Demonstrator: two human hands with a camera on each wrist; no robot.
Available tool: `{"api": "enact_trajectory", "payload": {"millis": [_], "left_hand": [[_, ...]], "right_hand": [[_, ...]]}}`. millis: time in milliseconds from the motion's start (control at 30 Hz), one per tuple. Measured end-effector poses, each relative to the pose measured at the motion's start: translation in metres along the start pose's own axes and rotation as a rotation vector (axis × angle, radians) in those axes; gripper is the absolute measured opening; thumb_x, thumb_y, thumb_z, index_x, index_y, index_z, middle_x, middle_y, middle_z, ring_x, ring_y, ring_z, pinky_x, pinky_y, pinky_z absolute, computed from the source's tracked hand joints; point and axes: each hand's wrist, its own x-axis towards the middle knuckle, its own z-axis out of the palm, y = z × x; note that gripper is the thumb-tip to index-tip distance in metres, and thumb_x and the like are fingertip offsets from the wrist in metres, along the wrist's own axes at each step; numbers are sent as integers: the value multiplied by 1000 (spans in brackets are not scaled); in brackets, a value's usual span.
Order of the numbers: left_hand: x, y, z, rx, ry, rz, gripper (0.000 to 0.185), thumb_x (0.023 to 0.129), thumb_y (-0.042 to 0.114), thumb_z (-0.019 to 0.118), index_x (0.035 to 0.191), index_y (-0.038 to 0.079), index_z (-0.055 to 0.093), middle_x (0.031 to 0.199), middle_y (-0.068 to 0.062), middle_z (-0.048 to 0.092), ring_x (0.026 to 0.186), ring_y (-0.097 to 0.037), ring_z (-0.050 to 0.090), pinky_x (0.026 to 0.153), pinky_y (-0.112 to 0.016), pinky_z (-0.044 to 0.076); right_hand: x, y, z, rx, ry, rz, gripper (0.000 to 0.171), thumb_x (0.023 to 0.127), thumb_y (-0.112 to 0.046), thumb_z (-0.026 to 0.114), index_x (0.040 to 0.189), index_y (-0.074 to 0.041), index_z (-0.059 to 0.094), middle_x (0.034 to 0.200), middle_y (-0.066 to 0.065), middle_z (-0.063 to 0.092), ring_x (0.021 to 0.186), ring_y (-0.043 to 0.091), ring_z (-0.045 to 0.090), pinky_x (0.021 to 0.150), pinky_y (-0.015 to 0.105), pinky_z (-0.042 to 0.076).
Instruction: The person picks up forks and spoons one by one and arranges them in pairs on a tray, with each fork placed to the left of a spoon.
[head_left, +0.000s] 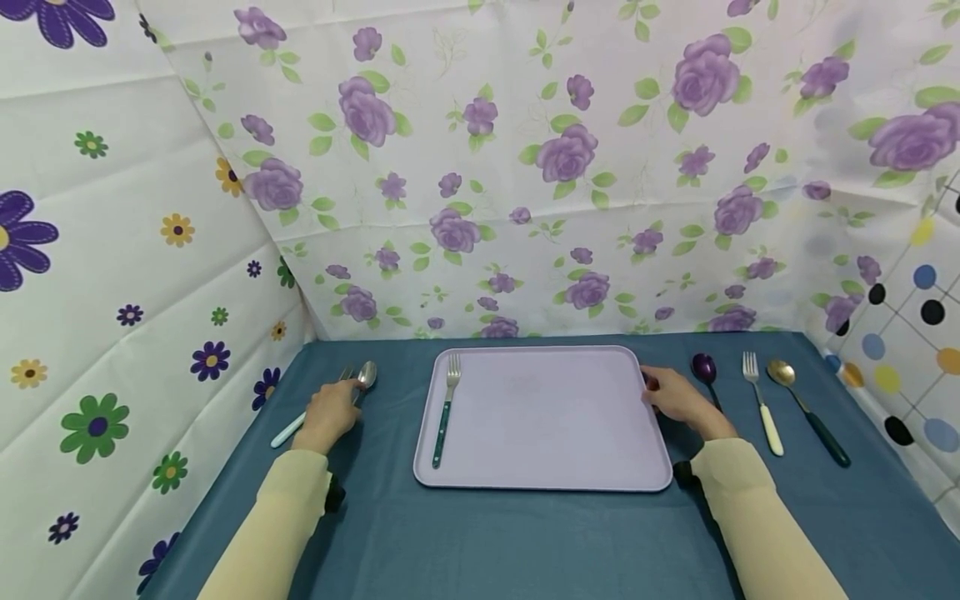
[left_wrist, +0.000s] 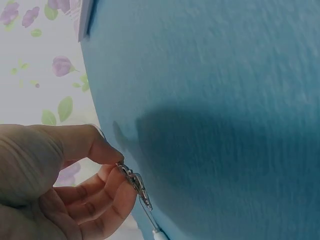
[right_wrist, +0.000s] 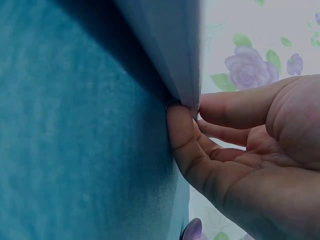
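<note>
At 9 o'clock from the lavender tray (head_left: 555,417), a white-handled fork (head_left: 288,431) lies on the blue cloth (head_left: 487,542), tines between 1 and 2 o'clock, partly hidden by your left hand (head_left: 327,414). That hand's thumb and fingers pinch a silver spoon (head_left: 367,374), bowl toward 1 o'clock; the left-wrist view shows patterned metal between your fingertips.

The tray, a shallow rectangular container with rounded corners, occupies the middle of your workspace. Inside it rests a green-handled fork (head_left: 442,429), near the 9 o'clock side, with its tines just past 12 and its handle end just past 6.

At the tray's 3 o'clock edge, your right hand (head_left: 678,396) grasps the border, thumb on the upper face and a finger on the cloth side. Outside the tray, at about 1 o'clock from this hand, lies the bowl of a dark purple spoon (head_left: 704,367). Next comes a cream-handled fork (head_left: 769,429), tines between 11 and 12; rightmost, a green-handled spoon (head_left: 825,436) points its gold bowl toward 11.
</note>
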Motion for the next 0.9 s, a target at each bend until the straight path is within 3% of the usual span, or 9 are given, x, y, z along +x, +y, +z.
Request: {"api": "enact_trajectory", "payload": {"millis": [267,567,800,900], "left_hand": [[2,7,3,-11,28,29,46,91,0,73,136,-1,65,125,-32,65,89,-38,65,78,-57,53],[3,26,1,-25,25,40,48,91,0,72,138,1,65,94,-17,70,69,-26,56,70,-48,49],[4,36,2,-30,24,52,49,90,2,75,139,3,65,111,-22,71,75,-27,61,80,-51,51],[4,39,4,-40,23,56,50,91,3,75,139,3,65,101,-19,71,71,-26,60,77,-50,51]], "right_hand": [[-1,0,0,8,-12,-1,58,101,3,53,153,18,31,98,19,58,86,28,60,75,37,53],[-3,-2,-2,7,-15,2,58,101,3,53,153,18,31,98,20,57,87,29,60,75,37,53],[-3,-2,-3,17,-17,7,58,102,3,53,153,18,31,97,19,57,86,28,59,74,36,53],[-3,-2,-3,18,-20,-3,58,102,3,53,153,19,31,96,19,57,85,27,59,74,37,53]]}}
